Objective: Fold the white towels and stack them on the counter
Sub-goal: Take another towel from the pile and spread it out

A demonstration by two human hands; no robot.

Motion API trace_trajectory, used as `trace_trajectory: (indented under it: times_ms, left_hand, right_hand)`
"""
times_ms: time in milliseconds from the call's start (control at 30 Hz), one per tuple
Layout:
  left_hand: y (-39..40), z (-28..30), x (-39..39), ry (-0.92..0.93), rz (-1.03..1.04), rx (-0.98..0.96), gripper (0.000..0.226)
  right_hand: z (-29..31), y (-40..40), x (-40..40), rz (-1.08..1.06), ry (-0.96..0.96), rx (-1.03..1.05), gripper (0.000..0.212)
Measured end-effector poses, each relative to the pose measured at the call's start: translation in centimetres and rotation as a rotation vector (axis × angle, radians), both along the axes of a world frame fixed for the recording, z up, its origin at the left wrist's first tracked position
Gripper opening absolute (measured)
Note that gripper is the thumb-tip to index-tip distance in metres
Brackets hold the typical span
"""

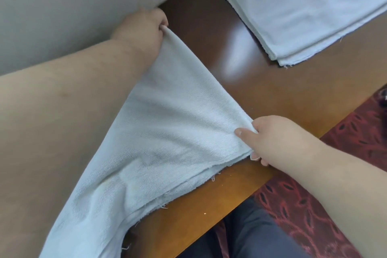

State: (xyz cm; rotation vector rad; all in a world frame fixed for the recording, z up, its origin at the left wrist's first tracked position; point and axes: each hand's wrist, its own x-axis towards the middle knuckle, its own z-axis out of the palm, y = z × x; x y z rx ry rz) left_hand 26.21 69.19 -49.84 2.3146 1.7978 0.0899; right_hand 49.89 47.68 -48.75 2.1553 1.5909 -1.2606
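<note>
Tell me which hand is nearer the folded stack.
Left. The left hand pinches the towel at the wall, across bare counter from the stack. The right hand grips the towel at the counter's near edge, farther off.

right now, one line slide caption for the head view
Both hands, left and right, stretch a white towel beside the folded stack.

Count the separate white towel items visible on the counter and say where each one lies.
2. One towel is stretched between both hands at the near edge; a folded stack lies at the far right, its layer count unclear.
</note>
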Motion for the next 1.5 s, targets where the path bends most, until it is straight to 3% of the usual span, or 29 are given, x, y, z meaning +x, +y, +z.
trace_trajectory:
  times_ms: [133,300,567,667,767,833,967,1167,1300,1367,1500]
  left_hand:
    - [-1.9,-0.4,0.3,-0.159,0.182,0.017,0.044]
    - [-7.8,-2.7,3.3,0.089,0.167,-0.077,0.062]
    - [-8.5,-4.2,4.6,0.141,0.210,-0.083,0.075]
    - [-8.7,-4.5,4.7,0.141,0.220,-0.033,0.076]
    - [-8.6,-4.7,4.4,0.138,0.213,-0.037,0.072]
    - [-8.3,-4.7,4.3,0.157,0.202,-0.054,0.068]
    - [-8.6,-4.2,4.4,0.137,0.211,-0.050,0.066]
    - [-6.0,-3.7,3.9,0.151,0.185,-0.116,0.092]
    - [-6.2,-3.7,3.9,0.157,0.178,-0.095,0.101]
    - [-6.0,-3.1,3.4,0.090,0.130,-0.092,0.088]
    - [-7.2,-1.1,0.2,-0.319,0.153,0.010,0.053]
  right_hand:
    - [0.7,0.4,0.7,0.181,-0.156,0.136,0.047]
    - [1.9,1.8,0.2,0.238,-0.179,0.163,0.035]
    - [2.8,3.8,0.5,0.209,-0.169,0.013,0.028]
    - [2.2,3.8,-0.8,0.222,-0.171,0.375,0.034]
    - [0.9,4.0,-5.3,0.311,0.050,0.726,0.058]
    - [-0.7,3.9,-7.4,0.333,0.113,0.671,0.070]
    - [-3.7,2.4,-5.5,0.417,-0.191,0.587,0.064]
    - [-3.6,2.1,-2.7,0.414,-0.299,0.497,0.068]
    - [-3.0,2.3,-5.8,0.506,-0.284,0.601,0.069]
    - [-2.9,2.2,-6.5,0.541,-0.225,0.549,0.068]
    - [-2.0,2.3,-6.2,0.511,-0.194,0.469,0.070]
